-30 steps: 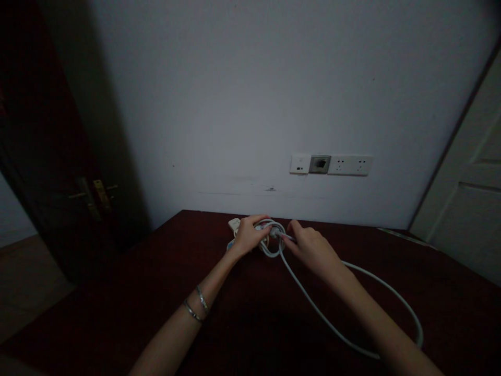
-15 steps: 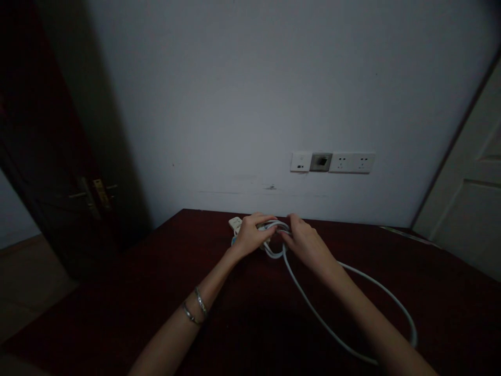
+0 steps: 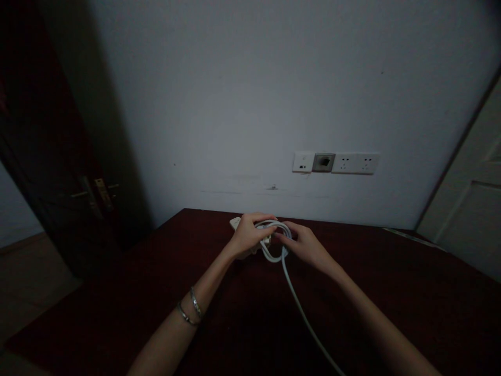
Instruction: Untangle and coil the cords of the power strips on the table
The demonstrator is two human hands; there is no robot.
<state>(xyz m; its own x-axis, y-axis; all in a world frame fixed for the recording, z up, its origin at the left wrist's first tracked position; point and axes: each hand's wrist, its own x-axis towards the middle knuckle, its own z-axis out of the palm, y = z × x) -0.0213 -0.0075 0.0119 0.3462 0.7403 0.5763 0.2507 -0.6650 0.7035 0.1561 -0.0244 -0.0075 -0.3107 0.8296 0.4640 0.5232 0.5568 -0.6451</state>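
Note:
A white power strip point(image 3: 235, 223) lies near the far edge of a dark red table point(image 3: 117, 292), mostly covered by my left hand point(image 3: 247, 236), which is closed around it and the coils of white cord point(image 3: 270, 255) wound on it. My right hand point(image 3: 307, 245) is closed on the cord just right of the coils, fingertips touching the loop. From there the loose cord point(image 3: 301, 310) runs toward me and off the bottom of the frame under my right forearm. Two bracelets sit on my left wrist.
Wall sockets point(image 3: 336, 162) are set in the white wall behind the table. A dark door with a brass handle point(image 3: 94, 194) stands open at the left. A white door point(image 3: 469, 198) is at the right.
The wide loop of cord on the right of the table has been drawn in and is out of sight. My right hand moved left and closer to the coils. My left hand stayed on the strip.

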